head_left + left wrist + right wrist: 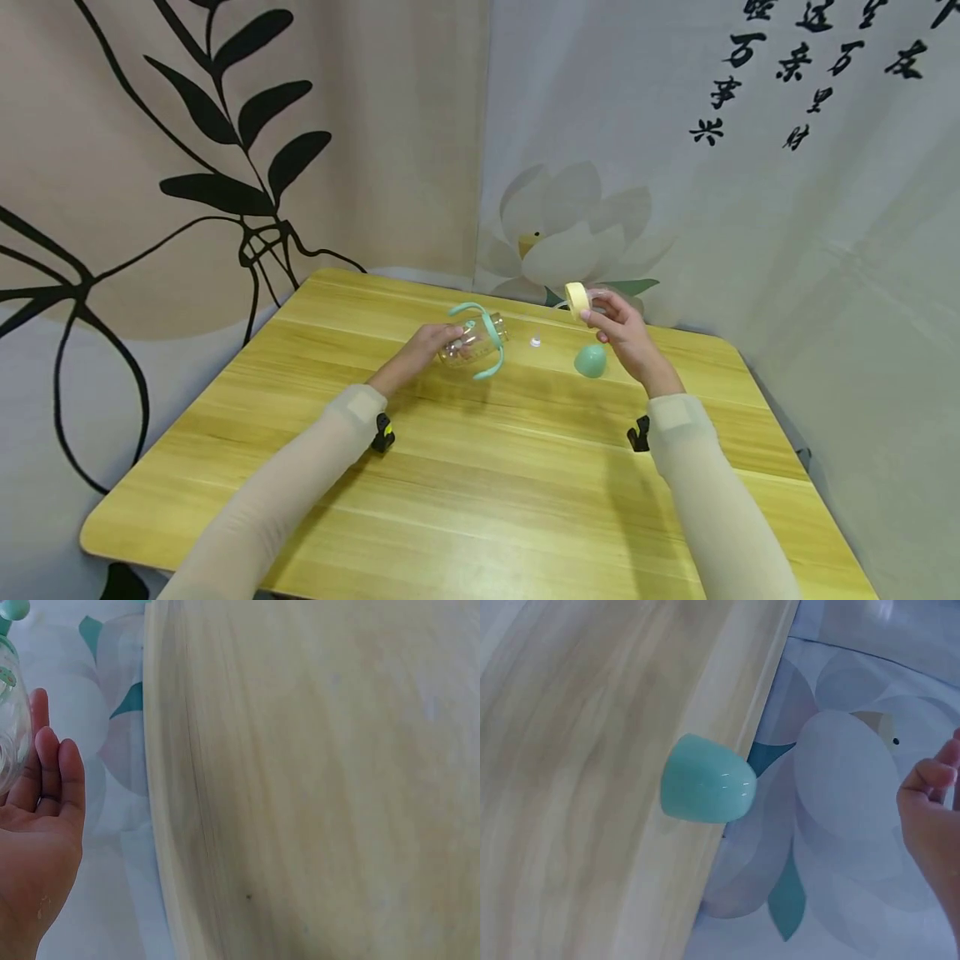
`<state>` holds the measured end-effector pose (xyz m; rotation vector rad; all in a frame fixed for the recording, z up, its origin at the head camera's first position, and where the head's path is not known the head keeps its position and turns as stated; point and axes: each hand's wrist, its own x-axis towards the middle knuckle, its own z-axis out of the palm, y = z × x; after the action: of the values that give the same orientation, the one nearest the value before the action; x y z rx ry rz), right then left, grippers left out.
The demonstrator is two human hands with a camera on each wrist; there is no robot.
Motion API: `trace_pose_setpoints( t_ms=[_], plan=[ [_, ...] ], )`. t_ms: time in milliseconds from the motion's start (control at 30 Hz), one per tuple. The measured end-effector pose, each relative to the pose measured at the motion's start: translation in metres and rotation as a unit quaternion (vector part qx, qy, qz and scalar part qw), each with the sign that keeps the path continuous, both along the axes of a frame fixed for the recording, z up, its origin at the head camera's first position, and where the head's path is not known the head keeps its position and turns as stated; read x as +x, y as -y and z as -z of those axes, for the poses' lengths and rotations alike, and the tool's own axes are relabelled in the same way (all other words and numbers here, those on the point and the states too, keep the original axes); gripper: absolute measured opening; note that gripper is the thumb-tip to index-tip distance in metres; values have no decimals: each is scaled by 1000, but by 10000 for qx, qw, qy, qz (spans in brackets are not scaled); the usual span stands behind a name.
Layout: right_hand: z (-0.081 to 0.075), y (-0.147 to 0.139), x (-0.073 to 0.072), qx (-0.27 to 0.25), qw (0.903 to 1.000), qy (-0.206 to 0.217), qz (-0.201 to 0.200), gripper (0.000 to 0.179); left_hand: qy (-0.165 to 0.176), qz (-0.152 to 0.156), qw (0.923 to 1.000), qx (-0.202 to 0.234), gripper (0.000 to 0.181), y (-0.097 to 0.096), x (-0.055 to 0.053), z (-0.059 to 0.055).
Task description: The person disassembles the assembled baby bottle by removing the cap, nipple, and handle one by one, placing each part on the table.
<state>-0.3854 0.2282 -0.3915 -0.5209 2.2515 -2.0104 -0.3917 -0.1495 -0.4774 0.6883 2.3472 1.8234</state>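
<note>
A clear baby bottle [467,346] with a mint-green two-armed handle [493,332] is held tilted on its side above the table by my left hand [423,350]. The left wrist view catches only part of the bottle [10,727], against the curled fingers of that hand [41,847]. My right hand [628,337] pinches a pale yellow bottle collar [577,300], with a clear part behind it mostly covered by the fingers. Beneath this hand a mint-green domed cap [591,361] stands on the table. In the right wrist view the collar is out of frame.
Between the hands a small whitish piece [536,341] sits on the wooden table [480,483]; its kind is too small to tell. Patterned curtains [405,150] hang close behind the table's far edge. A dark wrist camera [383,433] is strapped at the left cuff.
</note>
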Motion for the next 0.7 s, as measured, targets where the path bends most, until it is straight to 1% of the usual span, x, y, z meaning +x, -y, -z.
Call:
trace_pose_setpoints(
  t_ms=[67,133,200,267,333,367,500,700],
  plan=[
    [3,-4,0,94,9999,24,141,16,3,2,10000,9,54,1,0,0],
    [6,-8,1,236,9992,105,294,17,1,5,10000,18,54,1,0,1],
    [11,-12,1,400,9981,208,428,25,7,21,10000,21,54,1,0,1],
    [17,-15,2,530,9970,331,459,36,-18,17,10000,-16,54,2,1,1],
    [24,-18,2,669,9962,405,376,47,-20,-2,10000,-51,54,3,2,2],
    [27,-20,1,730,9959,440,309,49,-36,-12,10000,-81,54,4,2,2],
    [37,-22,-1,1034,9932,526,12,52,-54,37,9998,-160,53,4,1,4],
    [40,-21,-2,1507,9865,615,-157,58,-104,65,9997,-192,53,3,0,5]
  ],
)
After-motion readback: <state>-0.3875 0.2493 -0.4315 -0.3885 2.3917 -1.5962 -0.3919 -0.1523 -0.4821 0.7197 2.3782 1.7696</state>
